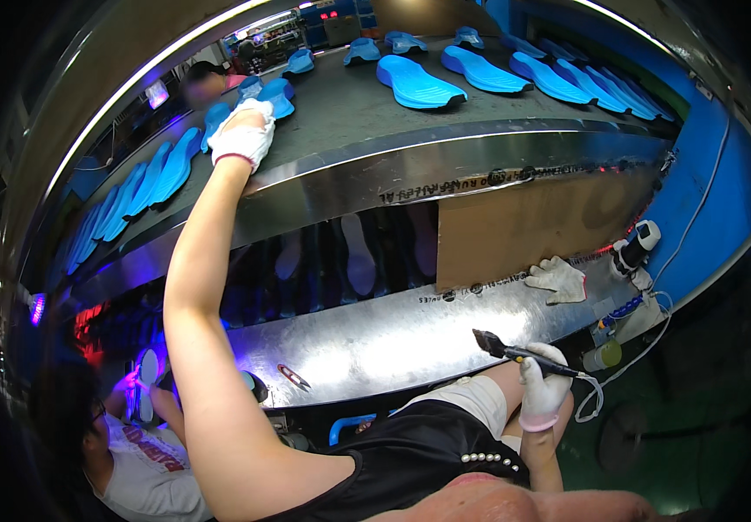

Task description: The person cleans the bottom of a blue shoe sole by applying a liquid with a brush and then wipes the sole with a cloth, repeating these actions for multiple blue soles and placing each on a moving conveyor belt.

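- Head view: from where I stood, the left hand (245, 137), in a white glove, stretched over the near edge of the dark surface (341, 104), left of its middle.
- Its fingers met a blue sole (279, 99) lying just inside that edge; I couldn't tell whether they had closed on it.
- The right hand (546, 387), also gloved, was wrapped firmly around a black handheld tool (515, 351), its dark tip pointing left above the near edge of the metal bench (384, 339), and a pale cable (591, 402) trailing from its other end.
- More blue soles (410, 83) lay in rows on the dark surface, crowded toward its left and right ends, with smaller-looking ones along the far edge.
- On the bench, red snips (292, 377) rested by the near edge, toward the left, and a loose white glove (558, 279) lay near the far edge, toward the right, just beside a cardboard sheet (523, 228).
- Below the surface's left end, a co-worker (145, 474) sat under purple light.
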The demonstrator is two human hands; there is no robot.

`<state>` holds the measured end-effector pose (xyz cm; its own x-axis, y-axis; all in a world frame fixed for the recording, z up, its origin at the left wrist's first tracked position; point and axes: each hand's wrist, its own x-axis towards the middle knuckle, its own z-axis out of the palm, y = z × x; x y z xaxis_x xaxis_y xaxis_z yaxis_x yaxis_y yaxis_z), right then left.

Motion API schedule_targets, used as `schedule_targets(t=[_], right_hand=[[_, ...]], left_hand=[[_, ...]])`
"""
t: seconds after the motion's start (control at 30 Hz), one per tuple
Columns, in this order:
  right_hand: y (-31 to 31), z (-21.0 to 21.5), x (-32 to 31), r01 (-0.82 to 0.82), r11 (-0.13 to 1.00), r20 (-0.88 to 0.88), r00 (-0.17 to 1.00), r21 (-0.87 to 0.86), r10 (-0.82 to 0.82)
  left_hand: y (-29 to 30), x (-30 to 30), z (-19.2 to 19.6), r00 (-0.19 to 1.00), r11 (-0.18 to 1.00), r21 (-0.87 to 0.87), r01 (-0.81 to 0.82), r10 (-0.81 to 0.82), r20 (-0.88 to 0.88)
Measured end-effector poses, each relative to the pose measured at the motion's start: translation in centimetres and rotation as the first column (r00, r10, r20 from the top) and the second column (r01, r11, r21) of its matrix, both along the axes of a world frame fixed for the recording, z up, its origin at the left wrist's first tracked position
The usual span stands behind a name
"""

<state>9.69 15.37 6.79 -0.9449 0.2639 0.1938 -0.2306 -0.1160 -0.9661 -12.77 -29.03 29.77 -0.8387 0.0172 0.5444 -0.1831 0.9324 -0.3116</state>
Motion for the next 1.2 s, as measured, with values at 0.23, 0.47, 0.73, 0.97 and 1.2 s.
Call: schedule_targets(t=[0.23,0.47,0.73,0.97,1.2], right_hand=[[2.2,-1.0,-0.5,0.147,0.963,0.043,0.989,-0.226,-0.140],[5.7,-3.4,-0.8,0.355,0.929,0.159,0.928,-0.105,-0.337],[2.8,-6.9,-6.6,0.137,0.925,0.350,0.898,0.356,-0.267],[-1.6,-9.9,-7.8,0.131,0.618,0.065,0.957,0.775,-0.284],[-0.5,-1.0,-0.5,-0.199,0.652,0.199,0.977,0.731,0.075]], left_hand=[[13.9,14.9,-6.8,0.585,0.515,0.303,0.802,-0.574,-0.573],[23.7,20.1,-29.3,0.424,-0.120,0.793,0.598,-0.792,-0.439],[25.9,19.8,-34.0,0.722,-0.260,0.964,0.052,-0.657,-0.216],[29.7,15.1,-34.0,0.749,-0.741,-0.115,-0.662,-0.661,-0.050],[29.3,14.7,-34.2,0.766,-0.697,-0.327,-0.638,-0.532,-0.361]])
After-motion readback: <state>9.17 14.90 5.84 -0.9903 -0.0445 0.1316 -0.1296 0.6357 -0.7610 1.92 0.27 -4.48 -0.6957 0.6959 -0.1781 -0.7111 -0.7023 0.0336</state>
